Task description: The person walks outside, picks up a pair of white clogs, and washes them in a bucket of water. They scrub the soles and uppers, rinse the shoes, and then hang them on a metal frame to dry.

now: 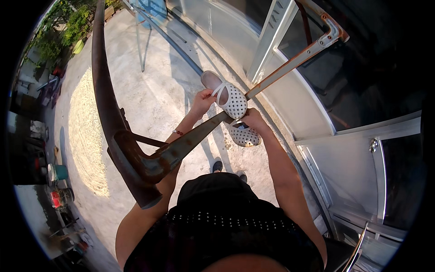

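A white perforated shoe (234, 100) rests at the rusty metal crossbar ahead of me, its toe towards me. My left hand (204, 100) pinches the white strap at its open side. Just below hangs a second white perforated shoe (244, 136), its toe pointing down. My right hand (253, 119) is at the upper edge of this lower shoe, its fingertips partly hidden behind it and the bar. The rusty metal crossbar (195, 140) runs between my arms, behind the upper shoe, and on to the upper right. A red beaded bracelet is on my left wrist.
A thick rusty pipe (102, 78) curves down at the left, close to my left arm. A blue-grey pole (173, 44) runs away behind the upper shoe. Pale grains (86, 139) lie spread on the concrete at left. A panelled wall with a metal door (343, 173) stands at right.
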A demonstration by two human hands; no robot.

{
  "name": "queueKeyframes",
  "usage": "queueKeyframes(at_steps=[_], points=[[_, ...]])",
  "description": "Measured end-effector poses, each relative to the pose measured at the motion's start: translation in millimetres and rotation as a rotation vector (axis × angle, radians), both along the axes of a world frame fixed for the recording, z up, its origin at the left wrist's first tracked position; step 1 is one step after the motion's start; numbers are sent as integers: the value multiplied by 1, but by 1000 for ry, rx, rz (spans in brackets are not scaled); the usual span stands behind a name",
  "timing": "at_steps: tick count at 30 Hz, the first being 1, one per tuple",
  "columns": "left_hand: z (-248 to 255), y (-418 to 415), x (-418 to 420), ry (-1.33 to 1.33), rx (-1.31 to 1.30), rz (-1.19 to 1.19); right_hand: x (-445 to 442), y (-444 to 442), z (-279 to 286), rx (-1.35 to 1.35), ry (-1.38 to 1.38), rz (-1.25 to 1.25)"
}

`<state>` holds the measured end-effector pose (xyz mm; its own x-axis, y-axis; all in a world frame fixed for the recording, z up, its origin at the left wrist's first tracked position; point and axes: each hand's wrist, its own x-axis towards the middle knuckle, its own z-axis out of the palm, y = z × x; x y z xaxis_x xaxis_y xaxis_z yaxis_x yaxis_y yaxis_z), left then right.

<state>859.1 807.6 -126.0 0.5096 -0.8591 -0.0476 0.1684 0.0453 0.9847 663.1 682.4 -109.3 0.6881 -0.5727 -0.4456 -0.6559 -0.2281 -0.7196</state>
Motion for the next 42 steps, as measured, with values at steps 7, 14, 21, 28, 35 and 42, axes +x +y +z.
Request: queueKeyframes(at_steps=[7,14,21,28,35,42], points=[[9,0,-4,-32,3,29,6,-6,-25,495,-191,-172],[12,2,-4,-40,65,26,9,6,-16,457,-268,-59],[7,7,-7,123,34,3,0,-17,-49,779,-278,-142],[7,8,-19,425,-223,55,-7,-15,-28,208,-355,-220],[-6,4,-32,440,-337,39,-30,30,49,-139,-728,-73],[-40,-3,-41,276,-148,110,-33,32,27,-783,-680,196]])
